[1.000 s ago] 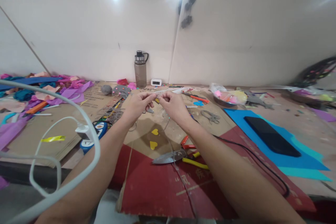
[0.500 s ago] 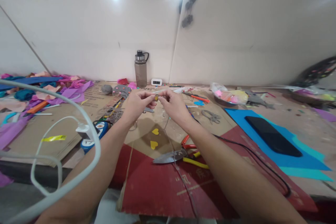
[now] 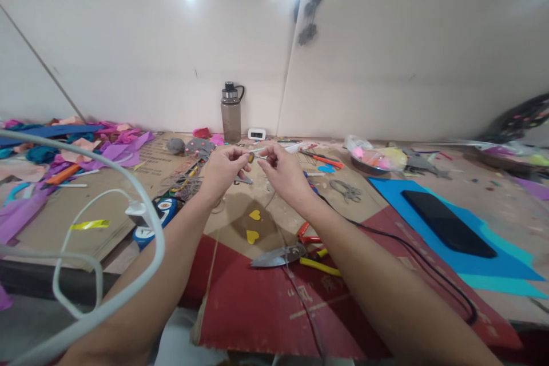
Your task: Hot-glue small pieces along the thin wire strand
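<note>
My left hand [image 3: 226, 168] pinches a small dark-yellow piece [image 3: 251, 157] between thumb and fingertips, over the cardboard. Just to its right is my right hand [image 3: 281, 167], its thumb and forefinger drawn together; what they hold, if anything, is too small to make out. A narrow gap lies between the two sets of fingertips. Below them, two yellow heart cutouts [image 3: 253, 237] lie on the cardboard [image 3: 231, 206]. Nearer me are scissors [image 3: 278, 255] with a broad metal blade and a tool with yellow handles [image 3: 319, 266], partly hidden by my right forearm.
A bottle [image 3: 231, 114] and a small white clock [image 3: 256, 134] stand by the white panel. Grey pliers [image 3: 345, 190] and a black phone [image 3: 448, 223] on blue sheets [image 3: 506, 254] lie right. A white cable [image 3: 146, 200] loops across the left foreground, near coloured scraps [image 3: 81, 148].
My fingertips have drawn slightly apart. The right thumb and forefinger have come away from the dark-yellow piece, which stays in my left hand.
</note>
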Action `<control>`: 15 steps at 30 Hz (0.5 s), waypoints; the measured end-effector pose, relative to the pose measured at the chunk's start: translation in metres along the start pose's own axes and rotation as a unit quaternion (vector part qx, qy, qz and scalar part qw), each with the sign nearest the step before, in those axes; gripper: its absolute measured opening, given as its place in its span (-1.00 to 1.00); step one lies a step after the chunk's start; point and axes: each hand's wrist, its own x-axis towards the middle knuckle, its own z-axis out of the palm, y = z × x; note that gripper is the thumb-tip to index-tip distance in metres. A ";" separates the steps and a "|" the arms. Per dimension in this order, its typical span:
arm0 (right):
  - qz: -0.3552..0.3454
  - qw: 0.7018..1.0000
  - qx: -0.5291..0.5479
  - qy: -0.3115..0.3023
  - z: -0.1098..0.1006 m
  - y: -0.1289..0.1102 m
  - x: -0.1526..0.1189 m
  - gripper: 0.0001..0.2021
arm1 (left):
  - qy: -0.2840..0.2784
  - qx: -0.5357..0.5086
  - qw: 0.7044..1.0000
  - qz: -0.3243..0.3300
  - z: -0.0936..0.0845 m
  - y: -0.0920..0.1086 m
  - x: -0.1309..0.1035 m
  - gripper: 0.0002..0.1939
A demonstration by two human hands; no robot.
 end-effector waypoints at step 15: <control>0.064 0.995 0.040 -0.071 -0.007 -0.008 0.002 -0.74 | 0.246 -0.297 0.923 -0.002 -0.020 -0.008 0.021 -0.91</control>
